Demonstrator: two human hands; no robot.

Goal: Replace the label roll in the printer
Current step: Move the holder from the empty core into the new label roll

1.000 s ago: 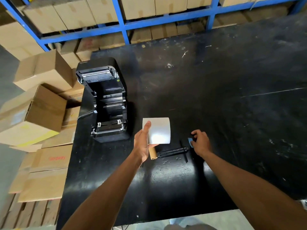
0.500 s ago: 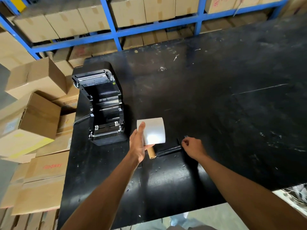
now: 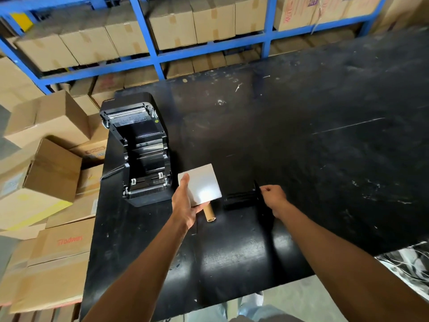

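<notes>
printer [image 3: 141, 154] lid open, bay empty | left hand [image 3: 185, 203] grip wrapped round new label roll [image 3: 202, 183] | right hand [image 3: 272, 197] pinching spindle [image 3: 241, 198] on tabletop [image 3: 301, 159] | roll not loaded yet

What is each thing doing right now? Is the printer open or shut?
Printer: lid open, no roll inside.
White label roll: held up in the left hand.
Cardboard tube: bare, lying on the table.
Black spindle: lying flat, its end pinched by the right hand.
</notes>
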